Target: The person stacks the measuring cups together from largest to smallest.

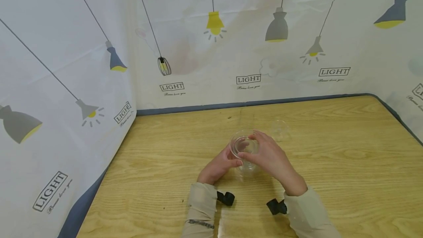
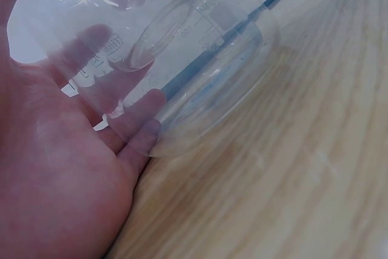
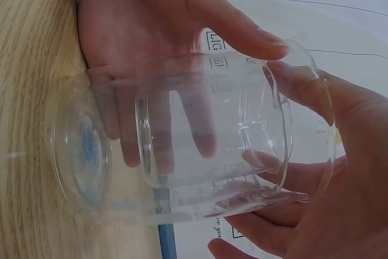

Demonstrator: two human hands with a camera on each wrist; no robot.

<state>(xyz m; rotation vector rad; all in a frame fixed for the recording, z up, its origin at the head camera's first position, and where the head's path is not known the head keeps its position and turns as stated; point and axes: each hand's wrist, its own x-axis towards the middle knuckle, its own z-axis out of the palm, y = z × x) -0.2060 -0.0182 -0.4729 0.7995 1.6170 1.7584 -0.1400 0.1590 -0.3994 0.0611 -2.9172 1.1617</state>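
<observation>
A large clear beaker (image 3: 115, 201) with printed markings stands on the wooden table. My left hand (image 1: 218, 166) grips it from the left, fingers behind the wall and thumb near the rim. Inside its upper part is a smaller clear beaker (image 3: 227, 131), its base above the large one's bottom. With thumb and fingers my right hand (image 1: 271, 153) holds the small beaker near its rim from above. The left wrist view shows the left palm beside the large beaker's wall (image 2: 212, 113). Whether the small beaker touches the inner wall is hard to tell.
Behind the right hand, another clear vessel (image 1: 280, 129) stands on the wooden table (image 1: 347, 164). A white printed sheet (image 1: 198, 58) with lamp drawings walls off the back and sides. Black wrist mounts (image 1: 226, 198) sit at both cuffs.
</observation>
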